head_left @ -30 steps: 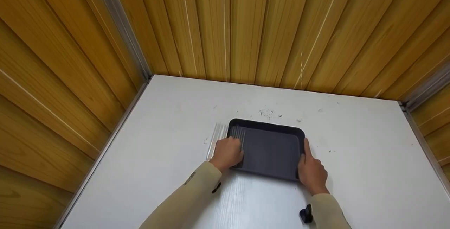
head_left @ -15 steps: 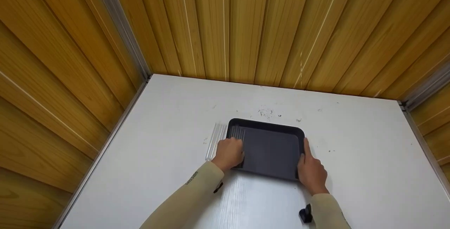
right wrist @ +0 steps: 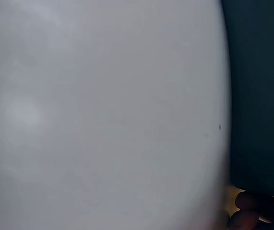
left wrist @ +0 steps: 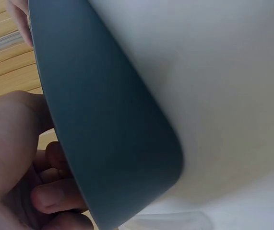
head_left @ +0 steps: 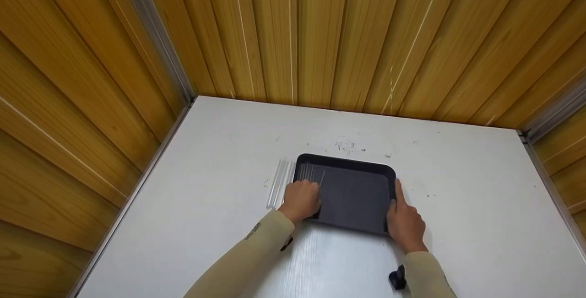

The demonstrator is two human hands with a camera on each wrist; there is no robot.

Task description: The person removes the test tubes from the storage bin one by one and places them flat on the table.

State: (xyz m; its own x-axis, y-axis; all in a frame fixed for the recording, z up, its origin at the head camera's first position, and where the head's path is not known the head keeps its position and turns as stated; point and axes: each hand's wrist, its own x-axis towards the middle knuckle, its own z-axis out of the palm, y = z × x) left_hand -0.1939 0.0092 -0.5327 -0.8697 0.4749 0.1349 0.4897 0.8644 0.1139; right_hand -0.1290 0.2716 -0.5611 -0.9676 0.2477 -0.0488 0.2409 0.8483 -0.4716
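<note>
A dark rectangular tray (head_left: 355, 197) lies on the white table. My left hand (head_left: 300, 199) is over its left part, fingers curled around one clear tube (head_left: 322, 178), whose far end slants out past the knuckles. Several more clear tubes (head_left: 306, 171) lie along the tray's left side, partly hidden by that hand. In the left wrist view the curled fingers (left wrist: 55, 195) show behind the tray wall (left wrist: 113, 120); the held tube is hidden there. My right hand (head_left: 406, 224) grips the tray's right side, thumb at the rim and index finger along the outer wall.
More clear tubes (head_left: 280, 183) lie on the white table (head_left: 219, 160) just left of the tray. A small black object (head_left: 397, 279) is by the right sleeve. Wood-patterned walls (head_left: 320, 37) enclose the table at the back and sides.
My left hand has shifted slightly right inside the tray, and one tube now slants away from the others. The right hand and the tray have stayed almost still.
</note>
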